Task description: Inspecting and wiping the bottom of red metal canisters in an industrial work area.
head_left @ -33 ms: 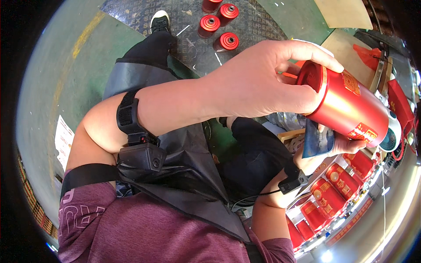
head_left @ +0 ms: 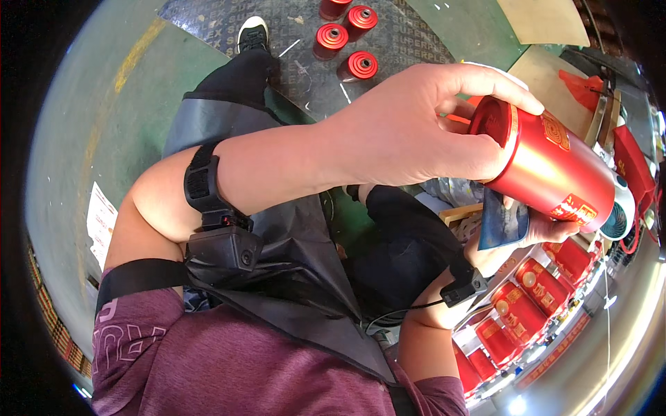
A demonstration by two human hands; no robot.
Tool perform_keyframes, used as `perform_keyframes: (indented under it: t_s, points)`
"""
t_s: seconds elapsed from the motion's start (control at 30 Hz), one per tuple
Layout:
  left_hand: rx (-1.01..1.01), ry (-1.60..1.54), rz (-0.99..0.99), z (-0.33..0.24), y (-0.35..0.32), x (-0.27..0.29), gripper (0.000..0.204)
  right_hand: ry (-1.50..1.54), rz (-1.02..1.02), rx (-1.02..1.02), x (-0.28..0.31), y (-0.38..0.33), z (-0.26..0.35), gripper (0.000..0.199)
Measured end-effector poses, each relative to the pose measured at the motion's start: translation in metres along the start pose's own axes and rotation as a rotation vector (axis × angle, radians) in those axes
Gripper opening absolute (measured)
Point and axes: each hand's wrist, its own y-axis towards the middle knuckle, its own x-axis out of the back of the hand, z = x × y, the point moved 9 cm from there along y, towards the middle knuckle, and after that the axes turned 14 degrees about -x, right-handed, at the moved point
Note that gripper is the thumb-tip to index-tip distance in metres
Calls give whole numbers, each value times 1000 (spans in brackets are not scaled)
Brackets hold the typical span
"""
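Note:
A glossy red canister (head_left: 555, 166) with gold print is held up at the right, tilted along its length. My left hand (head_left: 416, 128) reaches across and closes over its near end, thumb on one side and fingers on the other. Beneath it, my right hand (head_left: 544, 232) supports the underside, its fingers mostly hidden behind the canister. A flat blue piece (head_left: 503, 223), perhaps cloth or a pad, lies between the right hand's base and the canister. A black strap with a small box is on each forearm.
Several red canisters (head_left: 331, 41) stand on the dark printed board on the floor, past my knee. Red gift boxes (head_left: 517, 312) line the right side. A small teal-and-white fan (head_left: 619, 211) sits behind the held canister. An orange-red bag (head_left: 581, 89) lies at the far right.

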Motion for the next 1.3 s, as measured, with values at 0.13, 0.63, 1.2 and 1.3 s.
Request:
perform_keyframes:
  t_s: [0.13, 0.63, 1.2, 1.3]
  points:
    - [34, -22, 14, 1, 1, -2, 52, -34, -22, -2, 1, -4, 3, 94]
    - [-87, 124, -470, -87, -5, 152, 39, -1055, -104, -232, 65, 69, -221, 80]
    - [-23, 85, -592, -97, -25, 185, 80, -1461, -238, -244, 159, 141, -433, 103]
    - [-16, 110, -457, -90, -19, 176, 79, -1498, -208, -228, 166, 143, -431, 105]
